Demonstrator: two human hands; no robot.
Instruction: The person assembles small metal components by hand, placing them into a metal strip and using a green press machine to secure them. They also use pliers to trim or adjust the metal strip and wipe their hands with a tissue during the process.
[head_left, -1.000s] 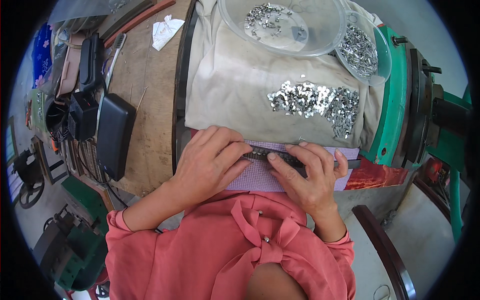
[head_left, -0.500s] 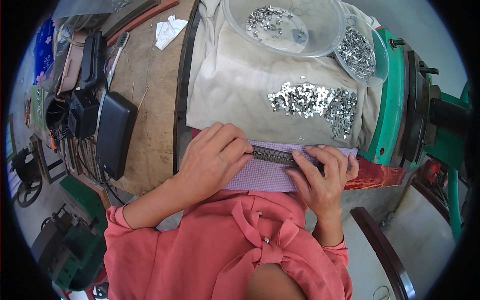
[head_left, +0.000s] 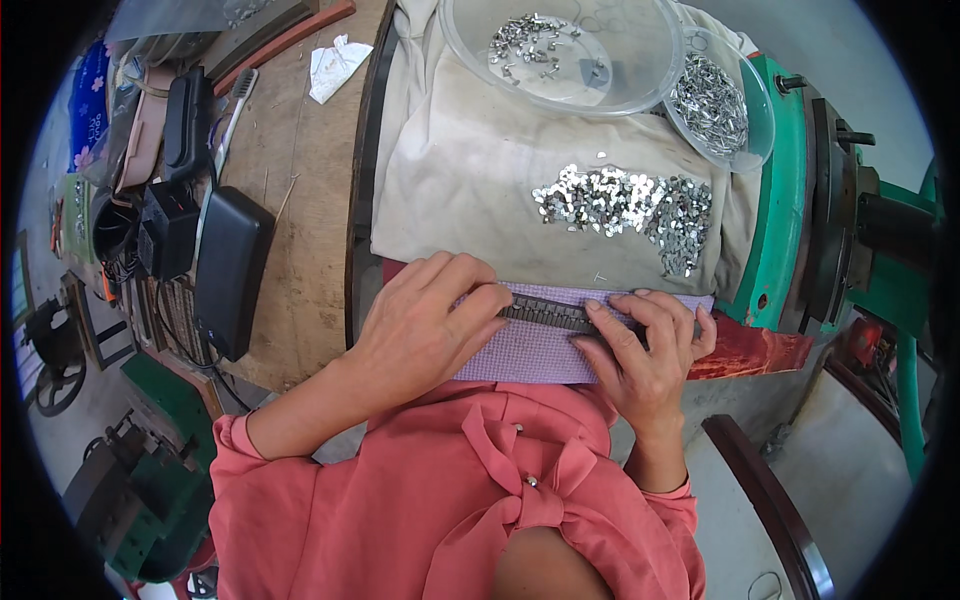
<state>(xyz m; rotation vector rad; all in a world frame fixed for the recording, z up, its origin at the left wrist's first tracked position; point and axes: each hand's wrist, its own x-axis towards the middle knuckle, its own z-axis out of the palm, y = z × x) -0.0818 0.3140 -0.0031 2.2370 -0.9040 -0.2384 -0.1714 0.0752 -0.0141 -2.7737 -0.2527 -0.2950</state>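
A dark, narrow metal strip with a row of fine grooves [head_left: 548, 314] spans the gap between my two hands, above a purple checked cloth [head_left: 510, 358]. My left hand [head_left: 430, 312] pinches its left end between thumb and curled fingers. At the other end, my right hand [head_left: 640, 335] grips it with thumb and forefinger, the other fingers bent. Both ends of the strip are covered by my fingers. Beyond my hands, a pile of small shiny metal discs [head_left: 620, 205] lies on a beige cloth [head_left: 450, 190]. One tiny pin [head_left: 600, 277] rests near that cloth's front edge.
Two clear plastic tubs stand at the back: a large one [head_left: 560, 105] with small metal rivets, a smaller one [head_left: 762, 135] full of metal pins. Green machinery [head_left: 770, 220] borders the right. A wooden table [head_left: 300, 200] on the left bears a black case [head_left: 232, 270] and a toothbrush [head_left: 232, 120].
My left hand's fingers have shifted slightly at the strip's left end, with the forefinger now lying further over it. My right hand stays in place.
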